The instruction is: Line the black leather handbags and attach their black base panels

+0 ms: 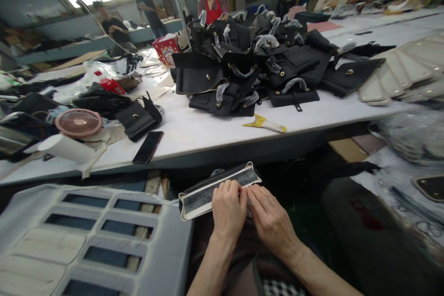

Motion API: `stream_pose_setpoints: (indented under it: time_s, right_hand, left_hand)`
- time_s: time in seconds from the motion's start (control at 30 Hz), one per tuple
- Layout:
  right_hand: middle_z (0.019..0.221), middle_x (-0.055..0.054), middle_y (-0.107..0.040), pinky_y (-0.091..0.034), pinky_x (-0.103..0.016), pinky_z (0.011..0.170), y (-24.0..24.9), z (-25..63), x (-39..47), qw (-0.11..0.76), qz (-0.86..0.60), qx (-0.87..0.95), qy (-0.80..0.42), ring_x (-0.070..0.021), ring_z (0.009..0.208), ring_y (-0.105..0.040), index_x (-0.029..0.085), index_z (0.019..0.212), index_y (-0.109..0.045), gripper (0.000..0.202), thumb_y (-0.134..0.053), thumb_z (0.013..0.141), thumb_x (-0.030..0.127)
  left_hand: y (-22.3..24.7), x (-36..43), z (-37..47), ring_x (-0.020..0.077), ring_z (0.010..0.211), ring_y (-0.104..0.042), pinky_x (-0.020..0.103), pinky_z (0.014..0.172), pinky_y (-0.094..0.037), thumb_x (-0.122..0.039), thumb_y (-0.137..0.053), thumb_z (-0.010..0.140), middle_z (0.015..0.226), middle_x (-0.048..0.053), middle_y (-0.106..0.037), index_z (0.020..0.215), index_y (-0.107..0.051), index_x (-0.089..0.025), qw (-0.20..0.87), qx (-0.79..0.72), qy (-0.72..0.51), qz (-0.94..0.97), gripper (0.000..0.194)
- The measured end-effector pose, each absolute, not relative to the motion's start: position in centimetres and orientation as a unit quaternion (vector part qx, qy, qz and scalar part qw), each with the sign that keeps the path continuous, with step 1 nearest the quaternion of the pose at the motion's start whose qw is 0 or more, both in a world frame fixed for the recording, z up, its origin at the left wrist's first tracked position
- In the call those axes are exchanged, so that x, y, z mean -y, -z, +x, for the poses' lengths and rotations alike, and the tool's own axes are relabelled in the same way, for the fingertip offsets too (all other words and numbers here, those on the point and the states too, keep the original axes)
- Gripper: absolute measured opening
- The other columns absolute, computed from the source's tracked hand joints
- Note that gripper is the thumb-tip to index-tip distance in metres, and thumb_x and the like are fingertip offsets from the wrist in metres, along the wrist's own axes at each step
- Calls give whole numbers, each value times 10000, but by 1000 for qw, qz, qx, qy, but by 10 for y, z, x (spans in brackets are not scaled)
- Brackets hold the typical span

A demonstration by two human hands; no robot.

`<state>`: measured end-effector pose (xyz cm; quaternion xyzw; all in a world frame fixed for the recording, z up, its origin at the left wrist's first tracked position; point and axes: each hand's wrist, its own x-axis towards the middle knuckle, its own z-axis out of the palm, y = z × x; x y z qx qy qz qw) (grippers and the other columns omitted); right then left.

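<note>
Both hands meet low in view: the left hand (228,210) and right hand (271,222) pinch a narrow dark strip (218,188) with pale edging between pressed fingers (243,194), below the white counter (208,129) carrying black bags (249,69) and a phone (148,146).

The hands, left (228,210) and right (272,222), cover the near edge of the padded strip (208,192), so their fingertip grip on it cannot be made out; the forearms are cut off by the bottom edge. The white template sheet (166,259) runs out at the left and bottom edges. Within the heap of black bags (249,62), lower pieces are buried and cannot be counted. The stack of pale panels (405,71) is clipped by the right edge. The wrapped goods (412,134) at right are blurred, possibly plastic-covered parts. The far end of the table (208,132) is out of focus.
</note>
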<state>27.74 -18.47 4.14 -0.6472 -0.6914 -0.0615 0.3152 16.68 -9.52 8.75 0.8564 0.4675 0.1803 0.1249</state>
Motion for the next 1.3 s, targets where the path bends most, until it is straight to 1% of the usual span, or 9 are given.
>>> stream_pose_setpoints:
  time_s: [0.1, 0.3, 0.57, 0.77, 0.87, 0.97, 1.1, 1.2, 1.3]
  right_hand:
    - [1376, -179, -546, -455, -522, 1080, -43, 275, 184, 303, -650, 694, 61, -298, 1319, -455, 81, 1408, -472, 455, -451, 954, 107]
    - [1336, -173, -572, -465, -516, 1063, -43, 261, 178, 308, -652, 690, 59, -305, 1296, -467, 88, 1363, -521, 422, -466, 948, 135]
    - [1231, -188, -608, -456, -486, 1065, -50, 236, 168, 315, -632, 706, 51, -306, 1209, -503, 6, 1269, -571, 364, -460, 934, 98]
    - [1224, -169, -613, -472, -505, 1045, -49, 221, 164, 313, -624, 714, 51, -302, 1208, -506, 57, 1302, -561, 388, -417, 944, 108]
    - [1229, -176, -611, -466, -509, 1052, -48, 213, 163, 307, -620, 720, 54, -306, 1214, -504, 46, 1298, -562, 397, -416, 932, 95]
    - [1218, -192, -612, -465, -495, 1053, -49, 205, 161, 300, -614, 728, 57, -313, 1203, -508, 9, 1266, -574, 384, -424, 918, 76]
    - [1208, -193, -614, -464, -483, 1056, -50, 195, 159, 294, -611, 732, 58, -312, 1193, -508, -4, 1254, -577, 375, -431, 917, 72]
    - [1214, -196, -609, -457, -493, 1062, -50, 188, 159, 284, -607, 740, 59, -318, 1205, -496, -15, 1264, -567, 382, -426, 919, 73]
    - [1234, -193, -600, -455, -502, 1065, -48, 181, 159, 281, -604, 744, 56, -320, 1213, -495, -6, 1286, -554, 401, -423, 915, 70]
  left_hand:
    - [-88, 98, 157, 221, 856, -560, 353, 758, -352, -237, -548, 929, 859, 26, -632, 839, -575, -211, 108, -476, -193, 851, 97]
    - [-87, 99, 140, 210, 838, -555, 349, 743, -348, -263, -521, 949, 834, 20, -619, 773, -566, -214, 127, -502, -199, 832, 188]
    - [-87, 100, 123, 230, 857, -549, 375, 768, -342, -273, -533, 936, 844, 29, -622, 796, -594, -222, 121, -516, -193, 826, 161]
    - [-86, 101, 109, 251, 863, -534, 395, 778, -331, -283, -541, 927, 841, 40, -620, 787, -596, -225, 95, -521, -192, 826, 162]
    - [-85, 102, 99, 256, 869, -537, 399, 795, -335, -278, -546, 923, 848, 46, -630, 815, -611, -224, 95, -528, -205, 819, 137]
    - [-84, 104, 88, 256, 886, -544, 413, 847, -344, -273, -553, 918, 868, 44, -640, 843, -622, -226, 106, -535, -222, 808, 112]
    - [-83, 104, 78, 255, 920, -549, 428, 917, -350, -258, -561, 912, 890, 46, -644, 850, -630, -226, 127, -538, -246, 796, 98]
    - [-82, 103, 72, 266, 1001, -545, 455, 980, -334, -251, -580, 900, 979, 59, -652, 861, -640, -222, 124, -543, -260, 789, 77]
    - [-80, 102, 65, 275, 1101, -529, 502, 1070, -277, -234, -602, 883, 1088, 69, -647, 875, -648, -219, 115, -544, -273, 785, 49]
